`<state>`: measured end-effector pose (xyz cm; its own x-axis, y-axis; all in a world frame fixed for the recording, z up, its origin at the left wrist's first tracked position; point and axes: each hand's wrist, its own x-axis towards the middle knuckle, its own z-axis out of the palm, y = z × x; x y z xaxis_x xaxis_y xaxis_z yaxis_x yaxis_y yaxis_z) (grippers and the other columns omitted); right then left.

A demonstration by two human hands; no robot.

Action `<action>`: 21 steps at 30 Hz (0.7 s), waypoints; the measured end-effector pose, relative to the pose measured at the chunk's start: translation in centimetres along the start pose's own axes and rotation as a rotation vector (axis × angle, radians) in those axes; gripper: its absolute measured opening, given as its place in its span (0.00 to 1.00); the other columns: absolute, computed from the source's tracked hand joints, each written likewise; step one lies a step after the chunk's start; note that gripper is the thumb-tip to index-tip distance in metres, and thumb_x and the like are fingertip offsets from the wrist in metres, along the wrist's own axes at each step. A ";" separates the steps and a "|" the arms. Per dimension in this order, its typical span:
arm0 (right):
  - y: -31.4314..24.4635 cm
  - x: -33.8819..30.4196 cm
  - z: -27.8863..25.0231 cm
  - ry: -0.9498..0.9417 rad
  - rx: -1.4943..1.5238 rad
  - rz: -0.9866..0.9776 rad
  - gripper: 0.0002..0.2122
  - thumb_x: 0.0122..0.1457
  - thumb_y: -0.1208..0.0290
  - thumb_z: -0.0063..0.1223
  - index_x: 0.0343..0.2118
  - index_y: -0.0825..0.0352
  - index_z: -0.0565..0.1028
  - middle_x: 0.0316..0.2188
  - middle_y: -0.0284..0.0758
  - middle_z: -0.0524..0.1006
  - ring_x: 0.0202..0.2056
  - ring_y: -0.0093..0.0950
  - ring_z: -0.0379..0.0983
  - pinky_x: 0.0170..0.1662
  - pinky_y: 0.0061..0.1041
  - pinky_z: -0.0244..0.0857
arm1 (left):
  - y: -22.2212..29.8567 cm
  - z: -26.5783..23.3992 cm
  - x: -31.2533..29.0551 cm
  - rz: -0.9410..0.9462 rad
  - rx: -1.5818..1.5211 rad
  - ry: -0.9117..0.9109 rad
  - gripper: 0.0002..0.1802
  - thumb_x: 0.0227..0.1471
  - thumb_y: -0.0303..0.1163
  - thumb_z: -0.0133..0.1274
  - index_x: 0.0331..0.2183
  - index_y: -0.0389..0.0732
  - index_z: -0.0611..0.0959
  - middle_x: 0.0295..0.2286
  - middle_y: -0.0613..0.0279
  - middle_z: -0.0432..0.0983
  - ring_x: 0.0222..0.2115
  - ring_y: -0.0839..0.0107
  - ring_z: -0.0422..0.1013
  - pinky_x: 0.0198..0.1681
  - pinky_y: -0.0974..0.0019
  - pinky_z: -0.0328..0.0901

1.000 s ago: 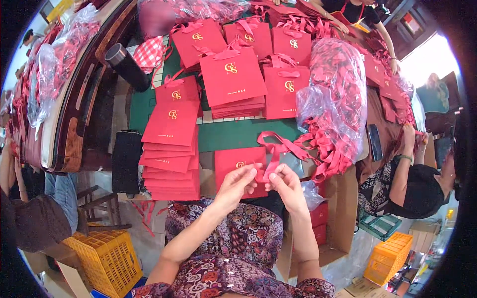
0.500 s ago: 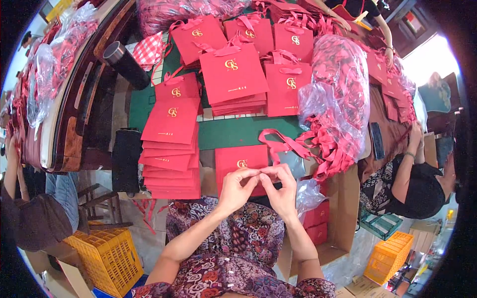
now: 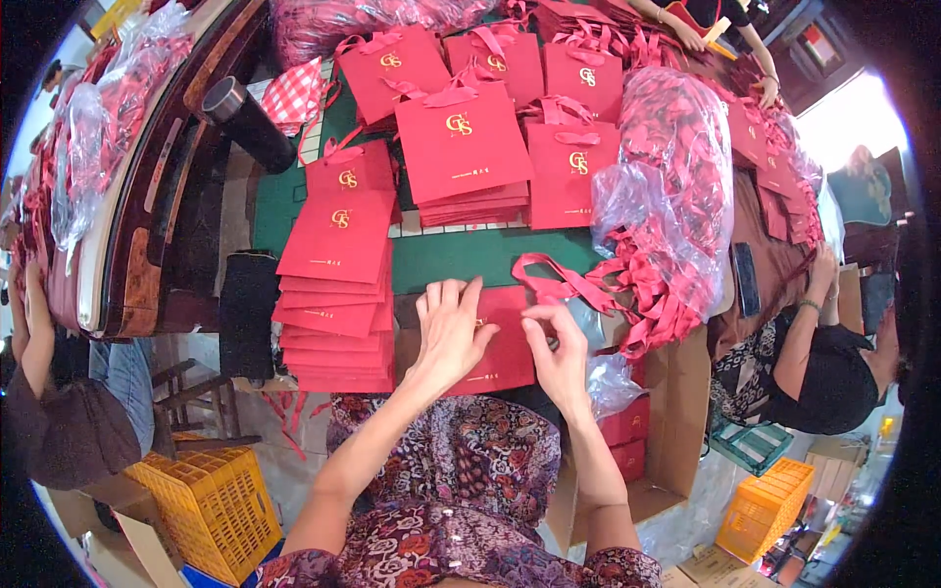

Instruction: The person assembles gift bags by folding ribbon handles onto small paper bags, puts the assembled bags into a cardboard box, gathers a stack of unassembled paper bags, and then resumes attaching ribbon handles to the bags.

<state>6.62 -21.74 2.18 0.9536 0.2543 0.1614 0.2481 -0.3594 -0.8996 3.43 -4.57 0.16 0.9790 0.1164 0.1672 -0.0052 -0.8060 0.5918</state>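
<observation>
A flat red paper bag (image 3: 502, 345) with a gold emblem lies at the near edge of the green table (image 3: 461, 255). My left hand (image 3: 451, 328) rests flat on it, fingers spread. My right hand (image 3: 555, 348) sits at the bag's right edge with fingertips pinched, where a red ribbon handle (image 3: 561, 282) loops off toward the right. Whether the fingers grip the ribbon or the bag's edge is unclear. A fanned stack of the same red bags (image 3: 333, 294) lies just left of my left hand.
More red bags (image 3: 461, 147) lie in piles farther back. A clear plastic sack of red ribbons (image 3: 676, 186) sits right. A dark cylinder flask (image 3: 247, 122) lies back left. Other people sit at left (image 3: 59, 392) and right (image 3: 814, 363). Yellow crates (image 3: 206, 495) stand below.
My left hand has gone from pinching at the bag's edge beside the right hand to lying flat and spread on the bag. The right hand stays pinched at the bag's right edge.
</observation>
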 end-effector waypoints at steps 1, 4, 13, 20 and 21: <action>0.0 0.4 0.3 0.002 -0.041 0.004 0.04 0.59 0.78 0.57 0.36 0.69 0.77 0.28 0.37 0.75 0.28 0.26 0.72 0.34 0.24 0.66 | 0.0 0.0 0.1 0.007 -0.004 -0.004 0.35 0.39 0.33 0.67 0.51 0.37 0.75 0.43 0.53 0.68 0.46 0.54 0.62 0.48 0.51 0.56; 1.1 0.8 1.3 -0.029 -0.152 0.003 0.05 0.58 0.78 0.57 0.37 0.68 0.77 0.29 0.37 0.77 0.30 0.27 0.74 0.35 0.26 0.67 | 0.1 -0.2 0.3 0.007 -0.034 -0.019 0.33 0.37 0.33 0.68 0.48 0.41 0.76 0.41 0.54 0.67 0.45 0.54 0.62 0.46 0.52 0.56; -0.1 1.1 2.1 0.034 -0.074 0.059 0.04 0.55 0.77 0.59 0.31 0.69 0.75 0.25 0.37 0.78 0.27 0.30 0.78 0.33 0.28 0.70 | 0.5 -0.1 -0.4 0.046 -0.207 0.057 0.21 0.43 0.25 0.61 0.43 0.45 0.77 0.34 0.59 0.78 0.36 0.59 0.70 0.44 0.56 0.57; -1.4 1.0 1.8 -0.008 -0.161 0.044 0.03 0.52 0.80 0.57 0.29 0.69 0.74 0.25 0.39 0.78 0.28 0.33 0.79 0.33 0.30 0.71 | 1.1 -0.3 -1.0 0.018 -0.247 0.076 0.18 0.44 0.22 0.58 0.40 0.45 0.79 0.32 0.61 0.79 0.34 0.61 0.71 0.44 0.57 0.57; -1.5 1.0 1.9 -0.008 -0.161 0.044 0.03 0.52 0.80 0.57 0.29 0.69 0.74 0.25 0.39 0.78 0.28 0.33 0.79 0.33 0.30 0.71 | 1.1 -0.3 -1.0 0.018 -0.246 0.076 0.18 0.44 0.22 0.58 0.40 0.45 0.79 0.32 0.61 0.79 0.34 0.61 0.71 0.44 0.57 0.57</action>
<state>6.91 -19.28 2.93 0.9630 0.2418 0.1193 0.2306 -0.5095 -0.8290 2.34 -5.35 0.89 0.9602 0.1542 0.2328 -0.0811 -0.6437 0.7610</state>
